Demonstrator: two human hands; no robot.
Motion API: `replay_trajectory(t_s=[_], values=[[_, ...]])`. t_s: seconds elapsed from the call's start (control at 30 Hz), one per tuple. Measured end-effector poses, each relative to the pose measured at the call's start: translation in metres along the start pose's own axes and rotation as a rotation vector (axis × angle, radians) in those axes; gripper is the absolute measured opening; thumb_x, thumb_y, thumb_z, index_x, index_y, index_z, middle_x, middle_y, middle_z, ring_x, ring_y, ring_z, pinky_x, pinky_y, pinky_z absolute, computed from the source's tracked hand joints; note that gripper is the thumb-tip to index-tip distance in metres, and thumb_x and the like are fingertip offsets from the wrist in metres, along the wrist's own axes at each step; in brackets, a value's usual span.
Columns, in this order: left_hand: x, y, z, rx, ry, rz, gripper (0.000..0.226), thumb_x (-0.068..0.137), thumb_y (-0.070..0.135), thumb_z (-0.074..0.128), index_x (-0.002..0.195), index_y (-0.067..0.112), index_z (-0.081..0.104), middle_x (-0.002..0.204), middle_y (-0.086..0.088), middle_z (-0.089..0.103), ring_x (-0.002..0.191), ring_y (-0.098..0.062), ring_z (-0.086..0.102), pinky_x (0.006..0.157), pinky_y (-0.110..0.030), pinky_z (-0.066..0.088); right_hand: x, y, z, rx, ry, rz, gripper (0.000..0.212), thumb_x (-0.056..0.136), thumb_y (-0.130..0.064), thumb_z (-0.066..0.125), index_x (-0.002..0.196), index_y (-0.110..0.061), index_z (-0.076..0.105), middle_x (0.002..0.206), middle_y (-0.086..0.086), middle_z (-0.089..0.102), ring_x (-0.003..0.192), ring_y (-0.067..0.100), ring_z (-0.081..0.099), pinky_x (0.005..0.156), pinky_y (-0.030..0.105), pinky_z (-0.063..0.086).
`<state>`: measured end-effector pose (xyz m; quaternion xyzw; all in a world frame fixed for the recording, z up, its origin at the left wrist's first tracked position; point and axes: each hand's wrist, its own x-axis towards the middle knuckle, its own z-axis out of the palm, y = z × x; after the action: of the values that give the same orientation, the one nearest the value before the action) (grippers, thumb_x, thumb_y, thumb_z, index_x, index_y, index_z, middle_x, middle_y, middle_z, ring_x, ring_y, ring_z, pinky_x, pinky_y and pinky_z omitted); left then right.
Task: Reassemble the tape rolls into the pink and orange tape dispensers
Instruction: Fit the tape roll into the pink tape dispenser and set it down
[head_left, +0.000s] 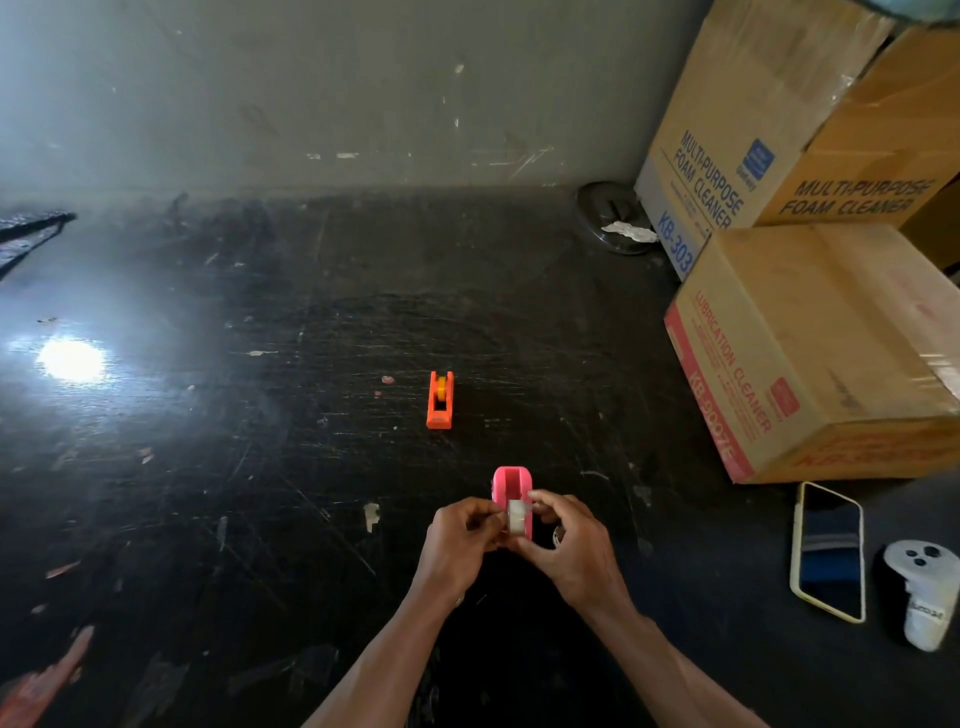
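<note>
The pink tape dispenser (511, 488) stands on the dark table right in front of me, its open slot facing up. A whitish tape roll (517, 517) sits in the near end of that slot. My left hand (460, 540) pinches the roll from the left, and my right hand (569, 545) grips the roll and the dispenser's right side. Farther back, near the table's middle, the orange tape dispenser (440, 400) stands alone with a yellow roll (441, 387) seated in it.
Stacked cardboard boxes (810, 343) fill the right side. A phone (829, 551) and a white controller (919, 592) lie at the near right. A round metal lid (613, 215) rests by the back wall. The scratched black table (234, 467) carries glare at the left.
</note>
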<state>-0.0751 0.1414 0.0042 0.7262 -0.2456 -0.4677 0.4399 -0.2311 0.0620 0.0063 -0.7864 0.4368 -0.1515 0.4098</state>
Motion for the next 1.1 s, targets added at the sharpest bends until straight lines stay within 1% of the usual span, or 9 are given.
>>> replay_trajectory(t_s=[0.2, 0.27, 0.33, 0.57, 0.7, 0.8, 0.9, 0.97, 1.1], values=[[0.011, -0.001, 0.002, 0.0, 0.01, 0.009, 0.013, 0.098, 0.012, 0.066, 0.101, 0.019, 0.076, 0.098, -0.002, 0.079, 0.089, -0.013, 0.078, 0.083, -0.036, 0.065, -0.003, 0.004, 0.006, 0.189, -0.014, 0.158, 0.047, 0.079, -0.043, 0.085, 0.122, -0.031, 0.07, 0.115, -0.017, 0.073, 0.107, -0.002, 0.065, 0.095, 0.022, 0.053], [0.014, 0.0, 0.003, -0.007, 0.005, 0.013, 0.013, 0.097, 0.012, 0.067, 0.099, 0.019, 0.077, 0.096, -0.003, 0.08, 0.089, -0.015, 0.079, 0.085, -0.041, 0.065, 0.0, 0.003, 0.006, 0.222, -0.02, 0.169, 0.032, 0.081, -0.039, 0.083, 0.111, -0.038, 0.071, 0.107, -0.019, 0.074, 0.104, -0.007, 0.066, 0.09, 0.018, 0.051], [0.018, 0.001, 0.004, -0.011, 0.008, 0.028, 0.014, 0.097, 0.012, 0.067, 0.095, 0.02, 0.078, 0.092, -0.002, 0.081, 0.087, -0.016, 0.079, 0.085, -0.043, 0.065, 0.004, 0.002, 0.007, 0.24, 0.001, 0.169, 0.026, 0.086, -0.031, 0.081, 0.111, -0.035, 0.073, 0.105, -0.018, 0.075, 0.102, -0.011, 0.065, 0.089, 0.019, 0.053], [0.027, 0.005, 0.005, 0.032, 0.008, 0.017, 0.012, 0.097, 0.014, 0.068, 0.096, 0.022, 0.076, 0.094, 0.0, 0.08, 0.087, -0.01, 0.078, 0.083, -0.032, 0.065, 0.019, 0.008, 0.01, 0.234, 0.037, 0.175, 0.032, 0.09, -0.026, 0.078, 0.121, -0.02, 0.075, 0.114, -0.009, 0.077, 0.104, -0.001, 0.071, 0.098, 0.029, 0.059], [0.035, 0.003, 0.006, 0.064, 0.049, -0.01, 0.008, 0.095, 0.017, 0.07, 0.098, 0.019, 0.077, 0.093, 0.0, 0.08, 0.087, -0.012, 0.078, 0.084, -0.035, 0.065, 0.028, 0.007, 0.014, 0.203, 0.043, 0.188, 0.036, 0.091, -0.032, 0.076, 0.122, -0.015, 0.075, 0.114, -0.011, 0.076, 0.091, -0.013, 0.065, 0.084, 0.007, 0.051], [0.041, 0.003, 0.009, 0.166, 0.091, -0.01, 0.009, 0.096, 0.02, 0.069, 0.099, 0.019, 0.078, 0.09, 0.004, 0.078, 0.082, -0.008, 0.075, 0.072, -0.021, 0.06, 0.032, 0.007, 0.018, 0.146, 0.041, 0.199, 0.032, 0.094, -0.028, 0.073, 0.123, -0.015, 0.075, 0.112, -0.01, 0.076, 0.084, -0.017, 0.06, 0.079, 0.004, 0.047], [0.043, 0.006, 0.012, 0.23, 0.117, -0.004, 0.01, 0.097, 0.016, 0.068, 0.1, 0.017, 0.077, 0.088, 0.006, 0.076, 0.076, -0.002, 0.071, 0.06, -0.012, 0.05, 0.033, 0.008, 0.02, 0.096, 0.024, 0.202, 0.024, 0.097, -0.021, 0.07, 0.12, -0.017, 0.076, 0.107, -0.011, 0.077, 0.084, -0.013, 0.062, 0.087, 0.013, 0.054], [0.045, 0.006, 0.013, 0.258, 0.124, -0.001, 0.01, 0.097, 0.015, 0.067, 0.101, 0.017, 0.077, 0.09, 0.007, 0.075, 0.078, -0.001, 0.071, 0.061, -0.012, 0.05, 0.033, 0.008, 0.02, 0.087, 0.014, 0.207, 0.021, 0.097, -0.022, 0.07, 0.116, -0.019, 0.077, 0.099, -0.016, 0.074, 0.083, -0.01, 0.065, 0.087, 0.017, 0.057], [0.046, 0.005, 0.015, 0.312, 0.138, 0.033, 0.011, 0.098, 0.014, 0.066, 0.1, 0.019, 0.075, 0.093, 0.005, 0.075, 0.083, -0.004, 0.072, 0.071, -0.017, 0.055, 0.036, 0.008, 0.021, 0.1, -0.005, 0.22, 0.016, 0.096, -0.026, 0.071, 0.109, -0.024, 0.079, 0.097, -0.01, 0.079, 0.086, -0.003, 0.072, 0.075, 0.012, 0.053]])
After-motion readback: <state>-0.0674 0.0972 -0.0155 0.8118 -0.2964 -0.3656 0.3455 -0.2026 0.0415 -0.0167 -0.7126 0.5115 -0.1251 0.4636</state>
